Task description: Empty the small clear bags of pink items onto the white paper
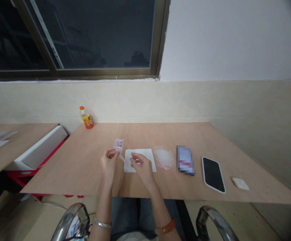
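My left hand (109, 164) is raised over the table, left of a white rectangular sheet (149, 154). Its thumb and fingers are pinched together near a small pale strip (121, 157), whose kind I cannot make out. Just beyond those fingers lies a small clear packet with pink marks (118, 144). Over the white sheet, my right hand (142, 166) has thumb and fingertips closed together; anything between them is too small to name. To the right of the sheet is a clear plastic bag (164, 158).
Right of the bag lie a blurred-out phone-like rectangle (185, 160), a black-screened phone (213, 174) and a small white case (240, 183). An orange drink bottle (86, 118) stands at the back left. Metal chair armrests (217, 221) flank my lap. Another table (0, 157) adjoins left.
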The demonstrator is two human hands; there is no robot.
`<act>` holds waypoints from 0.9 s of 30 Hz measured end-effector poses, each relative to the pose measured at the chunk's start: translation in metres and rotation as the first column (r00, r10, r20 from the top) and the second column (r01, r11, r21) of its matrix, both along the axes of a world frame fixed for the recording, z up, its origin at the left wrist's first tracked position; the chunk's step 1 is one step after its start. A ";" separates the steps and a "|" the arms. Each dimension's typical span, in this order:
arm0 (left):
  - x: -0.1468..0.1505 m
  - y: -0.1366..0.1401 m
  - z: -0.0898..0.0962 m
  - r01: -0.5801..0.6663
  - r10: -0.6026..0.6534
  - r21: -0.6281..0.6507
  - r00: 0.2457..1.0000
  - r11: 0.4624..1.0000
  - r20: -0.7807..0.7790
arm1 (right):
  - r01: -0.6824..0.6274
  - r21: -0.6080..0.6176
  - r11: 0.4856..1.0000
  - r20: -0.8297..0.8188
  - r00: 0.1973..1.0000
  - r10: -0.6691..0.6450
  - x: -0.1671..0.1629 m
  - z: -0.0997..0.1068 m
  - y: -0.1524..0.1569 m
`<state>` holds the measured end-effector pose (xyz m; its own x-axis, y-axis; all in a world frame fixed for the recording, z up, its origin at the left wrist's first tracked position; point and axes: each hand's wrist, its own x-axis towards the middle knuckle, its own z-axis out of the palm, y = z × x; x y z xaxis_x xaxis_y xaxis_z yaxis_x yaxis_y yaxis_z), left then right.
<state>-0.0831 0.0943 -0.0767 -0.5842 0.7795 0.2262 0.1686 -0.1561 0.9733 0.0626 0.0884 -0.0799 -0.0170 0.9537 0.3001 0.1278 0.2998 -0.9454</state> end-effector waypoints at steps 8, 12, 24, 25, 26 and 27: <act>0.043 -0.015 0.028 0.285 -0.286 -0.025 0.951 0.958 -0.121 | -0.107 0.000 0.994 -0.077 0.991 0.107 -0.011 0.002 -0.006; 0.048 -0.017 0.030 0.382 -0.389 -0.074 0.912 0.921 -0.132 | -0.184 -0.073 0.980 -0.159 0.973 0.170 -0.003 -0.002 -0.004; 0.045 -0.018 0.031 0.530 -0.532 -0.078 0.846 0.845 -0.023 | -0.249 -0.225 0.942 -0.521 0.848 0.100 0.006 0.005 -0.001; 0.044 -0.018 0.031 0.552 -0.555 -0.079 0.832 0.830 -0.025 | -0.253 -0.216 0.943 -0.524 0.845 0.107 0.008 0.007 -0.002; 0.044 -0.018 0.031 0.573 -0.577 -0.082 0.817 0.815 -0.024 | -0.258 -0.206 0.944 -0.519 0.846 0.118 0.010 0.008 -0.002; 0.043 -0.018 0.032 0.591 -0.594 -0.084 0.804 0.802 -0.021 | -0.261 -0.195 0.945 -0.511 0.850 0.129 0.011 0.008 -0.002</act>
<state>-0.0403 0.0764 -0.0452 0.0058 0.9850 0.1725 0.1079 -0.1721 0.9792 0.0734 0.0861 -0.0714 -0.1257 0.9893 0.0739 -0.4023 0.0172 -0.9154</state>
